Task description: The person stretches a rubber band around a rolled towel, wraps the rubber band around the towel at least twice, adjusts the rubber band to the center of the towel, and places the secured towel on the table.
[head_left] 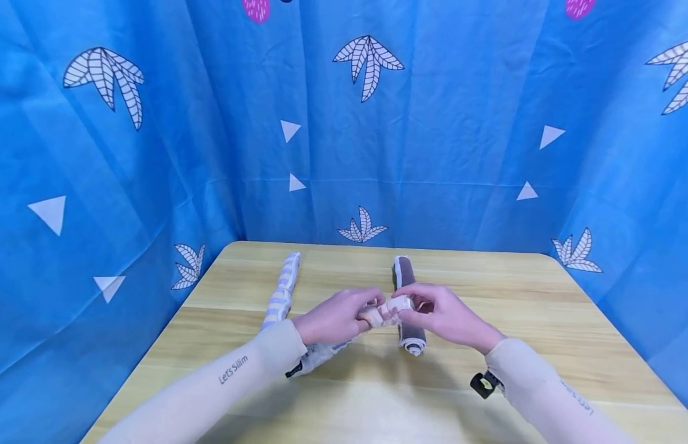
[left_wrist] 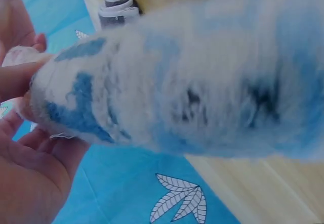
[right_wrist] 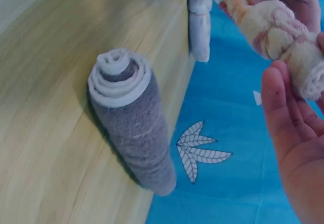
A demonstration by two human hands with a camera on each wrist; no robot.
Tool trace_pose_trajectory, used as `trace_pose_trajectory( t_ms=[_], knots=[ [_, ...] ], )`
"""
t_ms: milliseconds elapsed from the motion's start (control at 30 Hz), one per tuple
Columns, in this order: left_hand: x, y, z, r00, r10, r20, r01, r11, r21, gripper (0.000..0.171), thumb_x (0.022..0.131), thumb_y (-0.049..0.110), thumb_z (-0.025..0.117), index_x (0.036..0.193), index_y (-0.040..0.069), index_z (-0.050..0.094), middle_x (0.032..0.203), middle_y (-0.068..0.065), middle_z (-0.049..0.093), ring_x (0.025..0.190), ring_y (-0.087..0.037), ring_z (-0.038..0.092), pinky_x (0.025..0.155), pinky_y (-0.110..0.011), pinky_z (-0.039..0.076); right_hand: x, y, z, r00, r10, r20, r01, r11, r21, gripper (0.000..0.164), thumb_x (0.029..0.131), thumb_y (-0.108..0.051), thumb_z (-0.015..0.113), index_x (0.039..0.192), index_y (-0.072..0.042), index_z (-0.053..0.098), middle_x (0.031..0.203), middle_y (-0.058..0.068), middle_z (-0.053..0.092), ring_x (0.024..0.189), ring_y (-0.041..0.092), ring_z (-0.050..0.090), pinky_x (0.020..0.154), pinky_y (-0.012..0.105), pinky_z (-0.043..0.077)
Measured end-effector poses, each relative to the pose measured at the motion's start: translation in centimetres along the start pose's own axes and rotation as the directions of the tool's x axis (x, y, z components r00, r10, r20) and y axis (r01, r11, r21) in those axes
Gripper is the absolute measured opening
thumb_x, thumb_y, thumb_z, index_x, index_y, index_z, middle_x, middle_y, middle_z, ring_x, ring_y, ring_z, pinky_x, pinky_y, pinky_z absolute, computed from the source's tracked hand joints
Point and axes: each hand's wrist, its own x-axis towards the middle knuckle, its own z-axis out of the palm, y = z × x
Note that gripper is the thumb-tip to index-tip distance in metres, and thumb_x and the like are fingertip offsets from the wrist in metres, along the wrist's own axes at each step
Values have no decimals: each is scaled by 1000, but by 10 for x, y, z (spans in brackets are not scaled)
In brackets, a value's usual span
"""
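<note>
Both hands grip one rolled towel (head_left: 400, 304) above the table. My left hand (head_left: 337, 316) curls round its middle, thumb and fingers on opposite sides. With thumb and fingertips, my right hand (head_left: 449, 317) holds the roll near its right end. Cream with orange and pink patches shows on the towel (right_wrist: 283, 32) in the right wrist view. Its other length (left_wrist: 152, 82), white and blue with dark marks, runs close past the left wrist camera, blurred, and shows under the left forearm in the head view. A grey-brown rolled towel (right_wrist: 134, 128) with white edging lies below the right hand.
A lavender-and-white striped rolled towel (head_left: 281, 290) lies on the left of the wooden table (head_left: 488, 290), partly behind the left forearm. A blue patterned curtain (head_left: 455, 123) hangs around the table's back and sides.
</note>
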Motion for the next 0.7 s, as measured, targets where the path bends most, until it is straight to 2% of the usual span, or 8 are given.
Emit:
trace_pose_trajectory(
  t_ms=[133, 300, 400, 533, 600, 700],
  knots=[
    [-3, 3, 1, 1000, 25, -6, -25, 1000, 7, 41, 94, 17, 69, 128, 31, 50, 109, 7, 61, 88, -9, 58, 75, -23, 51, -1, -5, -1, 999, 43, -30, -42, 998, 50, 28, 97, -26, 68, 123, -17, 68, 96, 2, 70, 83, 21, 66, 72, 30, 57],
    [-7, 7, 5, 992, 100, -84, -93, 993, 76, 51, 96, 34, 68, 140, 38, 42, 119, 11, 61, 86, -4, 61, 80, -28, 54, -1, -8, -2, 995, 81, -56, -74, 989, 124, 30, 98, -24, 66, 124, -9, 67, 96, 7, 72, 83, 31, 68, 71, 31, 59],
    [-8, 9, 7, 970, 201, -136, -179, 971, 155, 56, 97, 38, 66, 146, 39, 40, 124, 13, 60, 79, 0, 62, 78, -24, 55, -1, -11, -3, 993, 92, -69, -80, 985, 153, 30, 99, -25, 65, 122, -7, 68, 94, 10, 71, 80, 29, 69, 70, 33, 59],
    [-7, 11, 8, 931, 326, -164, -282, 928, 243, 58, 97, 30, 68, 148, 35, 42, 118, 11, 58, 70, 3, 58, 67, -11, 49, 0, -15, -3, 989, 126, -78, -109, 975, 193, 30, 98, -24, 66, 120, -3, 68, 98, 12, 71, 81, 24, 68, 72, 37, 60],
    [-6, 13, 7, 919, 359, -164, -306, 911, 277, 56, 96, 26, 69, 146, 32, 46, 114, 10, 58, 69, 3, 55, 64, -8, 45, -1, -16, -2, 985, 153, -78, -134, 967, 215, 30, 98, -22, 66, 119, -1, 69, 99, 13, 71, 82, 23, 68, 72, 39, 61],
    [-4, 15, 6, 913, 380, -147, -320, 892, 321, 51, 94, 21, 70, 141, 28, 51, 107, 8, 58, 67, 0, 51, 60, -8, 42, -1, -17, 0, 978, 190, -86, -165, 957, 238, 26, 97, -16, 67, 116, 2, 69, 98, 15, 71, 79, 24, 68, 72, 44, 60]
  ],
)
